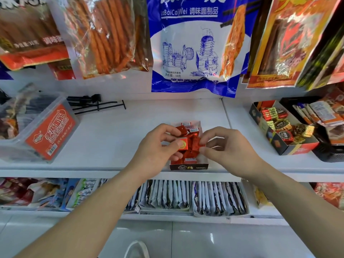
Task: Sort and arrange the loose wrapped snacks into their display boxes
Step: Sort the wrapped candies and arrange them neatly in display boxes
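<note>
A small dark display box (189,166) stands at the front edge of the white shelf (104,138), filled with several red foil-wrapped snacks (192,130). My left hand (158,151) pinches one red wrapped snack with a gold round label (183,143) over the box. My right hand (229,146) pinches another red snack (197,143) right beside it, fingers curled over the box's right side. Both hands hide the middle of the box.
A second open box (290,146) of gold and red wrapped sweets sits at the right. A clear plastic tub with a red label (50,131) stands at the left. Black hooks (96,104) lie at the back. Hanging snack bags (193,43) overhang the shelf; packets fill the lower shelf (186,196).
</note>
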`<act>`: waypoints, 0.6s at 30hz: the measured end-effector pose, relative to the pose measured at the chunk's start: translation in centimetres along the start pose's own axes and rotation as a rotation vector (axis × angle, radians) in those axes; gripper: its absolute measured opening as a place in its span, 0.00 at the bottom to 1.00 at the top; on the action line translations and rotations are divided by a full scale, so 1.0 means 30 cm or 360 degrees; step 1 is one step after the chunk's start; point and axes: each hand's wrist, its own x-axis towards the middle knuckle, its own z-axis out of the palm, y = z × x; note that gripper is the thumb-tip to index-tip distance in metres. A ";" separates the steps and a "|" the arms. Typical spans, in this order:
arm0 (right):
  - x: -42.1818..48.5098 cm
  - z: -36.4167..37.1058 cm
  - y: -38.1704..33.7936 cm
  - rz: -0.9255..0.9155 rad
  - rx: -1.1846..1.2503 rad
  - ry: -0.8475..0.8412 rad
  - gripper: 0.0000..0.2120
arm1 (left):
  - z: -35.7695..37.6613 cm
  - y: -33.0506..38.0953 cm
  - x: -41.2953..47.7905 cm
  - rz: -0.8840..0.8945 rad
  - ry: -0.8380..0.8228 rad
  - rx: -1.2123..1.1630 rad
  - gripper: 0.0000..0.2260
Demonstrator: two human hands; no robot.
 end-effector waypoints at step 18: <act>0.002 -0.005 -0.021 0.0025 0.0323 0.0088 0.03 | 0.017 0.012 -0.001 -0.0017 0.0020 -0.0211 0.11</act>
